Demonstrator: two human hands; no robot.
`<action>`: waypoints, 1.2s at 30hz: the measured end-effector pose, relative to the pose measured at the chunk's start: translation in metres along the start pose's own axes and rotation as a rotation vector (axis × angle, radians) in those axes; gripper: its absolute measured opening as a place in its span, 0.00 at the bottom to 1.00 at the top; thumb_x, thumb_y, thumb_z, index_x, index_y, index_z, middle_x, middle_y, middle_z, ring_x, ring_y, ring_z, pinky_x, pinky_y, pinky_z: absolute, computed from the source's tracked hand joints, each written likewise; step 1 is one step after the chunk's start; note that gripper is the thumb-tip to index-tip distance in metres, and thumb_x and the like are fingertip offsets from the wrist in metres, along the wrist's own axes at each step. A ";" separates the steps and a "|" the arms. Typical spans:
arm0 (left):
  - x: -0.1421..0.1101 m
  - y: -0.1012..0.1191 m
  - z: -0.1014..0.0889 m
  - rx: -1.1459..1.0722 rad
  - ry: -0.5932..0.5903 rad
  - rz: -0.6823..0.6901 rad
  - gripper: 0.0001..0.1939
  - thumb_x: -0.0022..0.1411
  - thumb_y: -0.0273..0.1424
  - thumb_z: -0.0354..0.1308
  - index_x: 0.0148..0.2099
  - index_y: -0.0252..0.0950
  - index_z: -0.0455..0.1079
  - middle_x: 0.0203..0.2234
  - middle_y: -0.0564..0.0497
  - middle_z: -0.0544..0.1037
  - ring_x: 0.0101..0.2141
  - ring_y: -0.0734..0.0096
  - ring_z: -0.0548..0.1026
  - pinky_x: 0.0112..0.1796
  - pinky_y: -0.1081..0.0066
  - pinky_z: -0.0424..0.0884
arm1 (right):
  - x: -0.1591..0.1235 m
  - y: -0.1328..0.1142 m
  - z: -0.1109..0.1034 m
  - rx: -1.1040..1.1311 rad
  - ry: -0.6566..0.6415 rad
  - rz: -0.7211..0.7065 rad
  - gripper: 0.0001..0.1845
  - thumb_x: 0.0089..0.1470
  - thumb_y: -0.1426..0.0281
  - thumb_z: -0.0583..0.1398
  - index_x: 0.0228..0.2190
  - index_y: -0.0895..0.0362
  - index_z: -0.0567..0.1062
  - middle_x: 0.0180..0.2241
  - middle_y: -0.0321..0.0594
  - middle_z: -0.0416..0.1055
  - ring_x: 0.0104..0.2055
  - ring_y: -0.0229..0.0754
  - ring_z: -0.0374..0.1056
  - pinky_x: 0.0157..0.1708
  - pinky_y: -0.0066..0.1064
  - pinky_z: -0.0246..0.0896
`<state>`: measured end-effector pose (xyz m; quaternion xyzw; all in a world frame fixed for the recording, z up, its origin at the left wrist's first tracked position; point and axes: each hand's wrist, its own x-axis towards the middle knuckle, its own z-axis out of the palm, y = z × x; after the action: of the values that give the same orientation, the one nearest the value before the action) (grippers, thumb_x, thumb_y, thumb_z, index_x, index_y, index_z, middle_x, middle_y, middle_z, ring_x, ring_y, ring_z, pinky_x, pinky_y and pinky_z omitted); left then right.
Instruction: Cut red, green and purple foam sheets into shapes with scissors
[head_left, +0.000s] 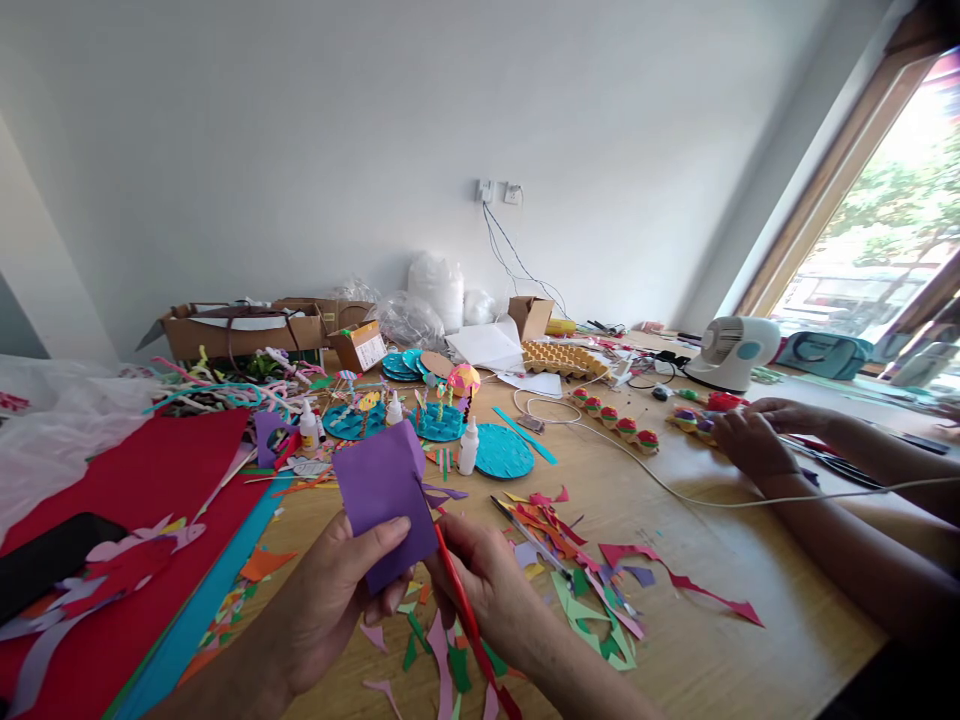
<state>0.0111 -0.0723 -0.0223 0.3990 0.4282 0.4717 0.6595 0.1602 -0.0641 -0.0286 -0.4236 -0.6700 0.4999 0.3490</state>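
Note:
A folded piece of purple paper (377, 490) is pinched in my left hand (330, 590), thumb on its front face and fingers behind. My right hand (487, 590) is closed around what look like red-handled scissors (455, 583), held at the paper's right edge. Their blades are mostly hidden, so I cannot tell how far apart they are. Below both hands, colored paper scraps (459, 665) lie scattered on the wooden table (697, 540). A pen (517, 520) rests among more scraps to the right.
Glue bottles (468, 447) stand near a blue disc (504, 452) and decorated blue bases. Red sheets (165, 470) cover the left side. At right, a co-worker's hands (750, 440) handle painted egg-carton pieces (686, 418). A white cable (675, 490) crosses the table near a fan (731, 352).

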 end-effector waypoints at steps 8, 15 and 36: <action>-0.005 -0.001 0.003 0.023 -0.023 -0.046 0.11 0.51 0.38 0.60 0.27 0.36 0.66 0.16 0.57 0.70 0.15 0.81 0.64 0.17 0.79 0.55 | 0.001 -0.001 -0.004 -0.029 -0.007 -0.047 0.11 0.53 0.69 0.50 0.21 0.58 0.61 0.16 0.30 0.57 0.17 0.31 0.55 0.16 0.21 0.48; -0.004 -0.001 0.003 0.019 -0.019 -0.072 0.11 0.50 0.38 0.60 0.28 0.36 0.67 0.16 0.56 0.71 0.16 0.81 0.65 0.17 0.79 0.55 | -0.001 0.001 -0.002 -0.054 0.031 -0.015 0.12 0.53 0.67 0.50 0.21 0.58 0.62 0.15 0.30 0.56 0.15 0.30 0.54 0.14 0.20 0.47; -0.006 -0.006 0.009 0.013 -0.053 -0.094 0.11 0.50 0.38 0.60 0.28 0.37 0.66 0.16 0.57 0.70 0.15 0.81 0.64 0.17 0.78 0.55 | 0.000 0.013 -0.008 -0.124 0.061 -0.028 0.16 0.55 0.63 0.50 0.20 0.58 0.64 0.14 0.31 0.58 0.16 0.30 0.55 0.15 0.21 0.45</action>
<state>0.0206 -0.0808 -0.0240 0.3951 0.4318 0.4267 0.6895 0.1700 -0.0589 -0.0389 -0.4501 -0.6945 0.4392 0.3494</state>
